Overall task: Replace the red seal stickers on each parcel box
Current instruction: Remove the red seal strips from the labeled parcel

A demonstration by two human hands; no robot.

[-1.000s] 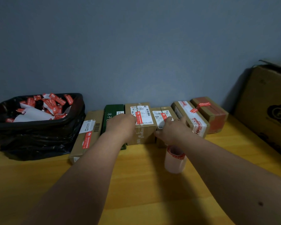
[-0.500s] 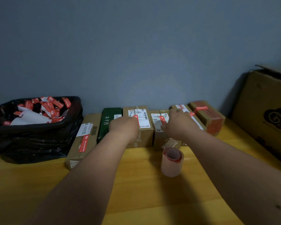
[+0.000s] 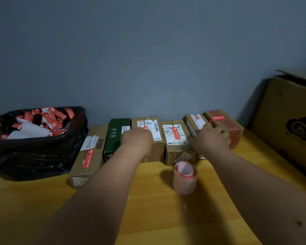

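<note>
Several parcel boxes stand in a row against the wall. My left hand (image 3: 137,138) lies on top of the brown labelled box (image 3: 149,123), and its fingers are hidden behind its back. A red seal sticker (image 3: 145,128) peeks out at its fingertips. My right hand (image 3: 210,138) grips the white-labelled box (image 3: 195,121), its fingers curled over that box's right edge beside the red-taped box (image 3: 226,124). Between my hands is a brown box (image 3: 175,138) with a red sticker. A roll of stickers (image 3: 185,177) stands upright on the table in front.
A black bin bag (image 3: 37,147) at the left holds several torn red stickers and backing paper. A flat brown box (image 3: 88,156) and a green box (image 3: 116,138) lie beside it. A large cardboard box (image 3: 290,124) stands at the right on the wooden table (image 3: 148,218).
My right hand has moved right, from the middle brown box to the white-labelled box. My left hand has stayed on the labelled brown box. The view has tilted slightly.
</note>
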